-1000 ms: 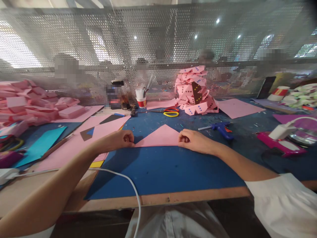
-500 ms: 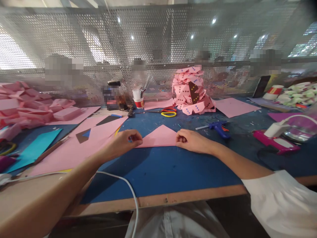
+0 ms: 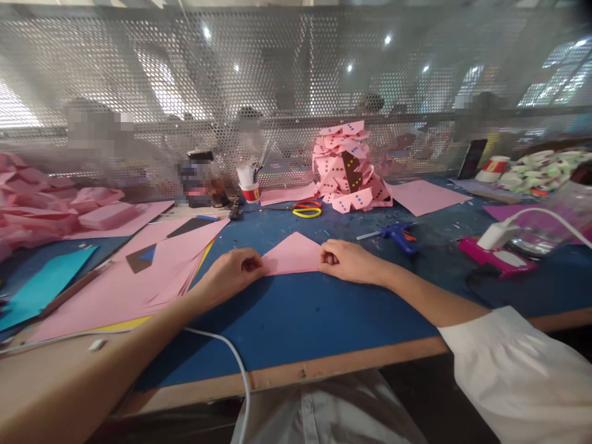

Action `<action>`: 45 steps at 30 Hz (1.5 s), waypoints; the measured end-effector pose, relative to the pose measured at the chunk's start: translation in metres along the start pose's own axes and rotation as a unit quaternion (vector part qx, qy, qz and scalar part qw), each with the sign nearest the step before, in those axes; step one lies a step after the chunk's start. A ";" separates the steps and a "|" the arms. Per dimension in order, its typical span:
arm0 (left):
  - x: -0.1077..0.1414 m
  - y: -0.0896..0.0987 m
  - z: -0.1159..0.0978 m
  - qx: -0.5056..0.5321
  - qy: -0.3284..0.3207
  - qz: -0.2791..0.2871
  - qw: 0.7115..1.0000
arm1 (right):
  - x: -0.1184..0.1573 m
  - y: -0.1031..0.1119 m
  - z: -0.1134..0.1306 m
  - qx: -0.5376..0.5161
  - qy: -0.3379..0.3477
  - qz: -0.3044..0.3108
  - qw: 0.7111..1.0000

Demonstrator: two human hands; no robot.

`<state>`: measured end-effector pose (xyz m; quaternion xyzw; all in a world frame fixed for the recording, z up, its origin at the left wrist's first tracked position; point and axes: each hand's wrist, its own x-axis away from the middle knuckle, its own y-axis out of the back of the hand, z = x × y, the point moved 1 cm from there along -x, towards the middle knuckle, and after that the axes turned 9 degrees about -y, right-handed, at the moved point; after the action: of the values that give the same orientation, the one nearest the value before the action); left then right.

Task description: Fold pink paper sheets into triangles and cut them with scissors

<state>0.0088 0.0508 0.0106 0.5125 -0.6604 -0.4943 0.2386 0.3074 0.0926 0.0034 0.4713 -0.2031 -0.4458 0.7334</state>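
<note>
A folded pink paper [image 3: 293,254] lies on the blue mat, its peak pointing away from me and its straight edge toward me. My left hand [image 3: 243,269] pinches its left corner between thumb and fingers. At the right corner, my right hand [image 3: 340,261] is closed on the paper with curled fingers. Beyond the paper are scissors [image 3: 307,208] with red and yellow handles. A blue glue gun [image 3: 398,238] rests to the right of my right hand. Behind them stands a pile of folded pink papers with printed dots [image 3: 345,169].
Pink sheets [image 3: 139,277] lie at left, near a turquoise sheet [image 3: 46,287] and a pink paper heap [image 3: 55,203]. A white cable [image 3: 231,351] crosses the front edge. A paper cup [image 3: 250,190] holds tools. At right are a magenta power strip [image 3: 497,258] and a glass jar [image 3: 541,231].
The whole view has shifted, so most things sit slightly further left. My left hand has come a little closer to my right hand along the paper; both still hold its corners.
</note>
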 end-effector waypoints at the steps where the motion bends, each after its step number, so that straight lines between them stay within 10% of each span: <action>1: -0.001 -0.002 -0.002 -0.003 -0.002 -0.007 1.000 | 0.000 0.000 0.001 0.002 -0.002 -0.003 1.000; 12: -0.001 -0.005 0.001 0.019 -0.028 -0.006 0.999 | 0.000 -0.003 0.003 0.019 0.000 -0.027 0.999; 31: 0.003 -0.006 -0.013 -0.133 -0.346 -0.016 0.929 | 0.014 0.006 0.012 0.051 0.105 -0.059 0.991; 45: -0.002 -0.018 0.005 -0.048 -0.284 -0.078 0.954 | 0.009 0.008 0.015 0.109 0.090 -0.032 0.989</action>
<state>0.0136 0.0548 -0.0071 0.3888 -0.6344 -0.6676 0.0256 0.3051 0.0786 0.0168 0.5930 -0.1689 -0.4003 0.6779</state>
